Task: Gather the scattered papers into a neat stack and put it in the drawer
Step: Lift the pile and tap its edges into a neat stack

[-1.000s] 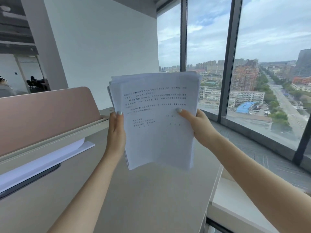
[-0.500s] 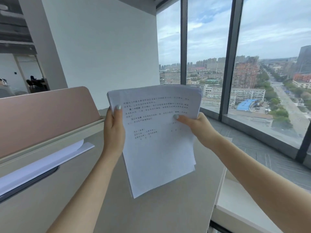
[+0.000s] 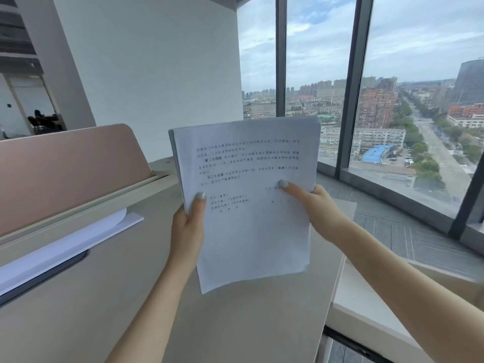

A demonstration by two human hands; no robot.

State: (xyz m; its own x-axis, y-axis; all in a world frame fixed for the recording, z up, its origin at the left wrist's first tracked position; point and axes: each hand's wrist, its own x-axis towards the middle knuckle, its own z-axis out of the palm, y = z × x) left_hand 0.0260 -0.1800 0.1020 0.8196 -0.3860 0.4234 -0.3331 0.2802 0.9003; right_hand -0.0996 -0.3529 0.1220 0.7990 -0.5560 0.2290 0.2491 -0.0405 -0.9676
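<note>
A stack of white printed papers [image 3: 248, 226] is held upright in the air above the beige desk [image 3: 104, 297]. My left hand [image 3: 190, 226] grips its left edge with the thumb on the front sheet. My right hand [image 3: 317, 205] grips the right edge, thumb pressed on the printed page. The sheets' top and left edges look lined up, and the lower end curls a little. No drawer is in view.
A pink partition panel [image 3: 65, 169] rises behind the desk at left. Below it a white sheet [image 3: 65, 244] lies over a dark flat device. Tall windows [image 3: 392, 100] stand at the right, and a lower white surface [image 3: 366, 297] sits beside the desk's right edge.
The stack dropped and then rose a little again while both hands slid along its side edges; its sheets look more even now. The hands keep hold.
</note>
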